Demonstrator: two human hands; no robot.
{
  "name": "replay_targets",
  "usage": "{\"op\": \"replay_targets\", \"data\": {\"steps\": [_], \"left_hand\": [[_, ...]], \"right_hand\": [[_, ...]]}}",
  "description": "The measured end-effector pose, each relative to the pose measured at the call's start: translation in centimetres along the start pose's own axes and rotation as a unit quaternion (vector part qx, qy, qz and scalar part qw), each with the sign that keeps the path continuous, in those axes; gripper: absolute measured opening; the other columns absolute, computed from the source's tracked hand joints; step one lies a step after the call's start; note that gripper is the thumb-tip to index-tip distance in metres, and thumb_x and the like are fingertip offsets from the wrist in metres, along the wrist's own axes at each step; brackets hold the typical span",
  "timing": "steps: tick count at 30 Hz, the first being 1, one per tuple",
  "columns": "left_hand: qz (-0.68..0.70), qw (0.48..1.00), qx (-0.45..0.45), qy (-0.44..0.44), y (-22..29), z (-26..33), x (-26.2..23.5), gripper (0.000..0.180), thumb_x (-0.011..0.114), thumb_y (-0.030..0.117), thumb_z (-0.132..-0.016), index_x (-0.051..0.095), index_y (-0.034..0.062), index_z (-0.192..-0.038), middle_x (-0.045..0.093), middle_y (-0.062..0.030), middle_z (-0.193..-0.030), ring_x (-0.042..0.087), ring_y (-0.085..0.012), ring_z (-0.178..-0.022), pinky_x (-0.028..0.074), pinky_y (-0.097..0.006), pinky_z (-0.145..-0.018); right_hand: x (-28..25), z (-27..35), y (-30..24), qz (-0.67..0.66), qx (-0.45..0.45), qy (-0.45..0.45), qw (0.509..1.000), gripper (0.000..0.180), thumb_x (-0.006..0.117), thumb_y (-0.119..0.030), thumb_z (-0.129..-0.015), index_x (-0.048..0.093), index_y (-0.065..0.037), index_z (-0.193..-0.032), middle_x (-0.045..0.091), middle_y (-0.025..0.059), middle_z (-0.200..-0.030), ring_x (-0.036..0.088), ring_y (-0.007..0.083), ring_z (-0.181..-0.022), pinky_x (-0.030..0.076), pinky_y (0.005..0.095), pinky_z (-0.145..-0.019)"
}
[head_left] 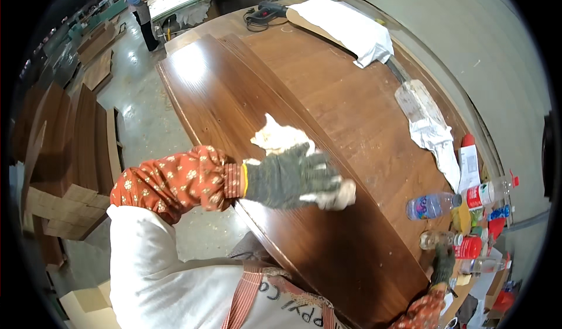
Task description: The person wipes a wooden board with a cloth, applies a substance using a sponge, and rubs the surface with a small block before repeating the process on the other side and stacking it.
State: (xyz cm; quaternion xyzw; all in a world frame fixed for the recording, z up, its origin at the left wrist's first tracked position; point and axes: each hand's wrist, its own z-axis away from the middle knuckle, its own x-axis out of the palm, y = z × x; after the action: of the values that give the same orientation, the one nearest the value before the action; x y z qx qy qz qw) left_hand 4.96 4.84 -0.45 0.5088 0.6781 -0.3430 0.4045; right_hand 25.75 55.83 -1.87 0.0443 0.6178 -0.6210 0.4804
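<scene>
A long, glossy brown wooden panel [234,100] lies slantwise in front of me. My left hand [287,180], in a dark grey-green glove with a yellow cuff, is closed on a white rag [339,196] over the panel's middle. More crumpled white cloth [280,134] shows just beyond the glove. At the lower right, my gloved right hand [443,266] is beside the panel's end, by a clear plastic bottle [434,239]. Its fingers are partly hidden, so I cannot tell whether they grip the bottle.
Several bottles crowd the right side, including a blue-labelled bottle [430,206]. White cloth [351,27] and a black corded power tool [268,13] lie along the table's far side. Stacked brown boards [76,147] stand on the left. A person [139,7] stands at the far left.
</scene>
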Motion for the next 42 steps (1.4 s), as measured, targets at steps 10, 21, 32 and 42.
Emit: {"op": "replay_targets", "data": {"steps": [10,21,32,42], "left_hand": [[-0.047,0.706,-0.700,0.097,-22.8,12.9,-9.4,0.057,0.033,0.059,-0.088,0.057,0.0100,-0.073,0.060,-0.0082,-0.072,0.056,-0.0222,-0.067,0.042,-0.036,-0.066],[-0.019,0.867,-0.496,-0.035,-13.5,2.1,-5.3,0.043,0.040,0.041,-0.094,0.050,0.0156,-0.127,0.053,-0.0154,-0.125,0.048,-0.0334,-0.115,0.034,-0.041,-0.099],[-0.005,0.995,-0.022,-0.096,12.4,2.1,-2.5,0.051,0.056,0.031,-0.078,0.052,0.0080,-0.124,0.048,-0.0127,-0.131,0.038,-0.0354,-0.127,0.023,-0.055,-0.104],[0.016,0.989,-0.148,0.008,24.0,1.4,-0.1,0.057,0.053,0.036,-0.077,0.050,0.0121,-0.129,0.048,-0.0093,-0.131,0.040,-0.0311,-0.124,0.022,-0.050,-0.105]], "right_hand": [[0.4,10.1,1.8,0.203,-0.195,0.091,0.955,0.033,0.045,-0.021,-0.094,0.061,0.005,-0.105,0.064,0.0203,-0.102,0.060,0.0302,-0.096,0.044,0.0364,-0.087],[-1.1,15.2,4.7,0.277,-0.220,0.113,0.929,0.032,0.041,-0.023,-0.096,0.060,0.002,-0.103,0.063,0.0197,-0.092,0.059,0.0331,-0.082,0.045,0.0387,-0.077],[-2.3,15.3,5.7,0.351,-0.450,0.112,0.813,0.031,0.050,-0.021,-0.090,0.057,-0.008,-0.117,0.060,0.0158,-0.110,0.054,0.0310,-0.106,0.040,0.0413,-0.095],[-6.9,17.0,8.0,0.360,-0.505,0.061,0.782,0.040,0.055,-0.025,-0.086,0.052,-0.008,-0.122,0.060,0.0146,-0.105,0.056,0.0323,-0.097,0.043,0.0434,-0.085]]}}
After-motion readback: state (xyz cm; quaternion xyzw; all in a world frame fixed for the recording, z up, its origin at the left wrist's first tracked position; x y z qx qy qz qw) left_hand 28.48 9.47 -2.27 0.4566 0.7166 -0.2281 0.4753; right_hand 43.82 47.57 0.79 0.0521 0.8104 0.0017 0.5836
